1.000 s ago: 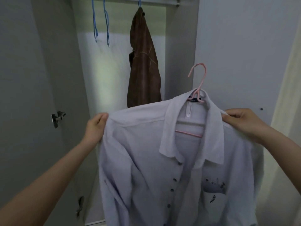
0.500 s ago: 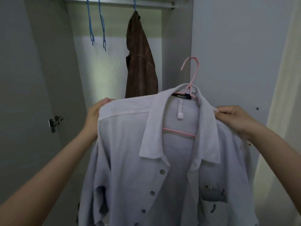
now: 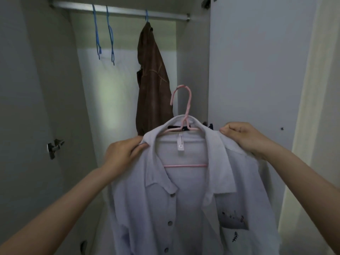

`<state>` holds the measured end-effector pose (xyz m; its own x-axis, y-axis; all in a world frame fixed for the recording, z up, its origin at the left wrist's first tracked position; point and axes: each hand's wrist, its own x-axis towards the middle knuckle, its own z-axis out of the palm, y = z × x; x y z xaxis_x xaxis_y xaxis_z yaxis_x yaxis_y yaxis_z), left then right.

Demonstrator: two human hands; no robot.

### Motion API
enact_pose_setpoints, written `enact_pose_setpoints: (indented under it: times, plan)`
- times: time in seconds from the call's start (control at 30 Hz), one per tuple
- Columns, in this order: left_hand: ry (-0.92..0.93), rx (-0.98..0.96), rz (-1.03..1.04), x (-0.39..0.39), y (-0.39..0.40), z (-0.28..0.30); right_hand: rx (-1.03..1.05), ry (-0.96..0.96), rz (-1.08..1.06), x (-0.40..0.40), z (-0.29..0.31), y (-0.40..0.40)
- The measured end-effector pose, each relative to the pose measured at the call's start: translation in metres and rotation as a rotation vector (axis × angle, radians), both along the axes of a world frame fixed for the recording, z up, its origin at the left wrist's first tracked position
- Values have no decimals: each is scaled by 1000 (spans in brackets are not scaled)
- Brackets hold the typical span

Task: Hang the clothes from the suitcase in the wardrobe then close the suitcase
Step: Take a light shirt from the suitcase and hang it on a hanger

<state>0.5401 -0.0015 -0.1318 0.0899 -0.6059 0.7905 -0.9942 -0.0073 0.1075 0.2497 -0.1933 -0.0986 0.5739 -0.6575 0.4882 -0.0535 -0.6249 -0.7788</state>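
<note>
A white button-up shirt [image 3: 187, 205] hangs on a pink hanger [image 3: 184, 111] in front of the open wardrobe. My left hand [image 3: 123, 153] pinches the shirt's collar on the left side. My right hand [image 3: 242, 137] grips the right shoulder of the shirt. The hanger's hook sticks up free, well below the metal rail [image 3: 119, 10]. A brown jacket [image 3: 152, 81] hangs from the rail on a blue hanger. The suitcase is out of view.
Two empty blue hangers [image 3: 104, 34] hang on the rail's left part. The wardrobe's left door [image 3: 22, 126] stands open with a metal hinge [image 3: 55, 147]; the right door panel [image 3: 253, 70] is beside the jacket. A cream curtain [image 3: 312, 107] falls at the far right.
My left hand has slid from the shirt's left shoulder inward to the collar. The shirt has bunched narrower, and the view has tilted up so more of the rail shows.
</note>
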Motion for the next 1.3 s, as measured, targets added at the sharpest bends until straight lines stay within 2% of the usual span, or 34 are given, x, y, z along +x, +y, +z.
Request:
enact_pose_setpoints:
  times: [0.1, 0.2, 0.3, 0.43, 0.53, 0.67, 0.87, 1.03, 1.17, 1.3]
  plan:
    - [95, 2, -1, 8, -4, 8, -31, -14, -73, -4, 6, -6]
    - [167, 33, 6, 21, -12, 20, -108, -1, -47, -9, 8, -6]
    - [288, 58, -116, 32, -23, 34, -239, 28, -61, -9, 9, -7]
    - [424, 42, -245, 33, -46, 54, -245, -30, -111, -18, 16, -12]
    - [327, 86, -239, 30, -69, 60, -223, -81, -168, -31, 25, -17]
    - [154, 188, -22, 27, -106, 54, -163, -115, -256, -55, 41, -30]
    - [315, 57, -187, 0, -167, 41, -154, -133, -401, -81, 82, -45]
    - [365, 161, -241, -1, -220, 44, -196, -89, -526, -75, 107, -54]
    - [400, 158, -292, 9, -263, 50, -250, -78, -607, -55, 123, -62]
    - [498, 259, -485, 18, -298, 59, -329, -75, -714, -29, 145, -67]
